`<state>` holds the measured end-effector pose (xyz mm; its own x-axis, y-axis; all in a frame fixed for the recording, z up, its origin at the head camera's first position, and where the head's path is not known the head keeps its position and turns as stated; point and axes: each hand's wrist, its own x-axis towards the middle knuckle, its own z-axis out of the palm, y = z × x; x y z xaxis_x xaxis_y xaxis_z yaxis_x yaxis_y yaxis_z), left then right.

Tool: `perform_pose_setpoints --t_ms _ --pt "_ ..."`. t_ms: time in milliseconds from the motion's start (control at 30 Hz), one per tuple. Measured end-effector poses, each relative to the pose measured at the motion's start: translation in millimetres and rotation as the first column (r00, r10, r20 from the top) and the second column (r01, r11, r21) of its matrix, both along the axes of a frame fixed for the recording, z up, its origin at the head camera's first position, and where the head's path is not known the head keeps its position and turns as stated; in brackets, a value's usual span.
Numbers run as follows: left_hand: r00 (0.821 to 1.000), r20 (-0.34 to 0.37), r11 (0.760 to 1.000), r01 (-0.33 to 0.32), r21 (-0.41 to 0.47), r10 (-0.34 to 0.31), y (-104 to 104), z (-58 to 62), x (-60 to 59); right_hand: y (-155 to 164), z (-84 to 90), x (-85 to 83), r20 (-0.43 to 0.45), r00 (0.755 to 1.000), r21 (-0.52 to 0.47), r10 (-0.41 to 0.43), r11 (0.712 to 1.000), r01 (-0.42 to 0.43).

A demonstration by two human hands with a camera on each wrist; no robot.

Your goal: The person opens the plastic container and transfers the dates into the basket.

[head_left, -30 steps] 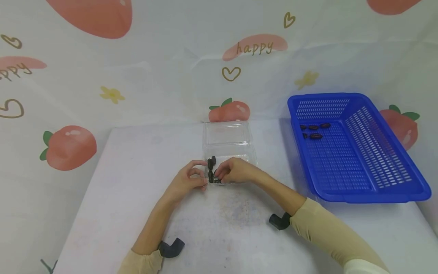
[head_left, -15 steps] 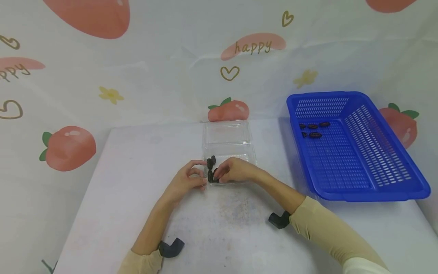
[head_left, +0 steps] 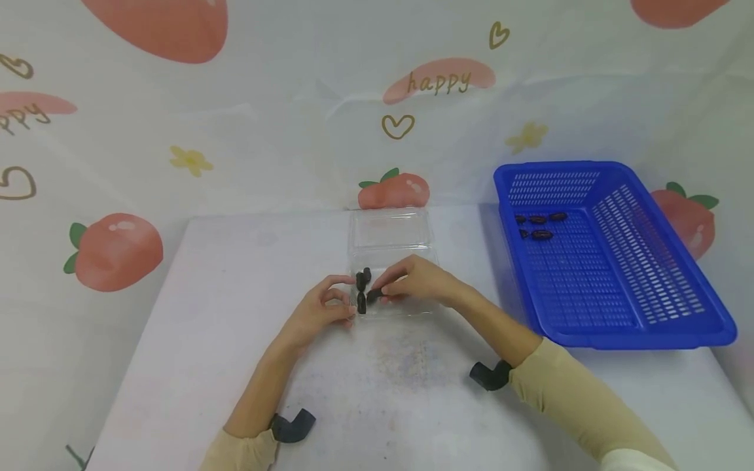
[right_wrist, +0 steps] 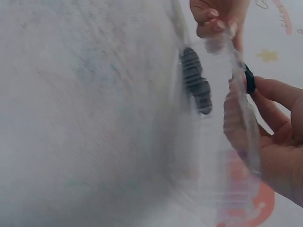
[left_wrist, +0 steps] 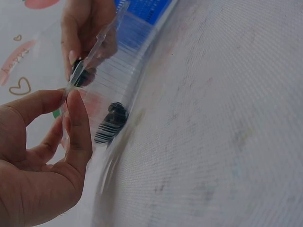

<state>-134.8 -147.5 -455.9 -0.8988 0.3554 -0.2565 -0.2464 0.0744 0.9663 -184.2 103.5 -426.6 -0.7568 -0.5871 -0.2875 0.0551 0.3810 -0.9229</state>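
Note:
A clear plastic clamshell box stands open on the table's middle. My left hand pinches its near left rim between thumb and forefinger. Dark wrinkled dates lie in the box's left side, and one of them shows through the wall. My right hand is over the box and pinches one dark date at its fingertips, just right of the left hand.
A blue slotted basket stands at the right of the table with several dates at its far end. A fruit-printed cloth hangs behind the white tabletop. Dark wrist-camera mounts sit at both wrists.
My right hand has risen a little from the box's near edge and moved slightly right, with a date pinched in its fingertips. The left hand has kept its hold on the rim.

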Motion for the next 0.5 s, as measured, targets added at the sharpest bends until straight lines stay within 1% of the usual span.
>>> perform_pose_setpoints --t_ms 67,167,300,500 --pt "1.0 -0.001 1.0 0.003 0.0 -0.003 0.1 -1.0 -0.5 3.4 4.4 -0.4 -0.008 1.0 -0.008 -0.003 1.0 0.003" --pt "1.0 0.004 1.0 0.001 0.0 -0.001 0.4 -1.5 -0.9 8.5 11.0 -0.9 -0.035 0.999 0.008 -0.01 1.0 0.01" --pt "1.0 0.008 1.0 0.0 -0.005 0.0 0.9 -1.8 -1.3 14.9 22.3 0.1 -0.059 0.998 0.017 -0.024 1.0 0.025" --pt "1.0 0.004 1.0 -0.008 -0.013 0.008 1.6 -2.6 -1.3 24.2 40.4 2.1 -0.09 0.995 0.006 -0.033 0.999 0.033"
